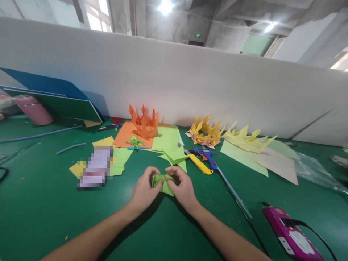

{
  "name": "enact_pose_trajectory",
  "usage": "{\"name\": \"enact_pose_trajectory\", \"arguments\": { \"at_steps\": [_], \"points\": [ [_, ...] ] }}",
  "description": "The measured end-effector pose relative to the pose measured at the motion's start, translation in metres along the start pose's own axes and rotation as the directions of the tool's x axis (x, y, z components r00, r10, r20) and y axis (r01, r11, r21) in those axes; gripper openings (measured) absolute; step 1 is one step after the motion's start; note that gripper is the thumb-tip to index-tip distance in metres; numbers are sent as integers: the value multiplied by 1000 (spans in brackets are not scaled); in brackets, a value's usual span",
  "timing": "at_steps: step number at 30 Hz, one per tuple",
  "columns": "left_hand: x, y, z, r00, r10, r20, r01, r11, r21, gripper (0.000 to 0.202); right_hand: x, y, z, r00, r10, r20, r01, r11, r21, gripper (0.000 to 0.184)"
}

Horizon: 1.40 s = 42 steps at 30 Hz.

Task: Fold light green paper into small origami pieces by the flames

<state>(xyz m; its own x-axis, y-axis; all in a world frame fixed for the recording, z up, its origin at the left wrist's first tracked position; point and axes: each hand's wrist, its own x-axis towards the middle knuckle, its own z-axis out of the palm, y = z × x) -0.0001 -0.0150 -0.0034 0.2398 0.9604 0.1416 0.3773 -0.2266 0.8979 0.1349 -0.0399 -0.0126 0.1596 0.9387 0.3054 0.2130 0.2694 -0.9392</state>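
Both my hands hold a small folded piece of green paper above the green table. My left hand pinches its left side, thumb on top. On the other side, my right hand grips the paper in the same way. Just beyond my fingers lies a larger folded green paper shape with pointed ends. A yellow utility knife rests to the right of it, beside a blue hot glue gun. My fingers partly cover the folds.
Folded paper crowns, one orange, one golden and one pale yellow, stand near the white partition. At left are a blurred phone-like object and a pink bottle. A magenta power strip sits front right.
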Motion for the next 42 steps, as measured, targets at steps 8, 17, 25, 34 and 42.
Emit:
{"name": "enact_pose_trajectory", "arguments": {
  "at_steps": [8, 17, 25, 34, 42],
  "points": [
    [1, 5, 9, 997, -24, -78, 9, 983, -185, 12, 0, -3, 8, 997, 53, -53, -49, 995, 88, 33],
    [6, 15, 13, 994, -74, -79, 48, 953, -298, 17, 2, -7, 4, 937, 323, -135, -247, 883, 400, 40],
    [3, 17, 17, 991, -120, -64, 94, 946, -311, 17, 0, -4, 1, 920, 374, -120, -285, 846, 450, 39],
    [10, 21, 14, 981, -161, 110, 171, 981, -92, 9, -3, -1, -4, 967, 206, -148, -151, 936, 317, 36],
    [2, 14, 14, 983, -170, 67, 174, 982, -66, 7, -6, -2, 0, 976, 183, -122, -143, 950, 278, 37]
  ]
}}
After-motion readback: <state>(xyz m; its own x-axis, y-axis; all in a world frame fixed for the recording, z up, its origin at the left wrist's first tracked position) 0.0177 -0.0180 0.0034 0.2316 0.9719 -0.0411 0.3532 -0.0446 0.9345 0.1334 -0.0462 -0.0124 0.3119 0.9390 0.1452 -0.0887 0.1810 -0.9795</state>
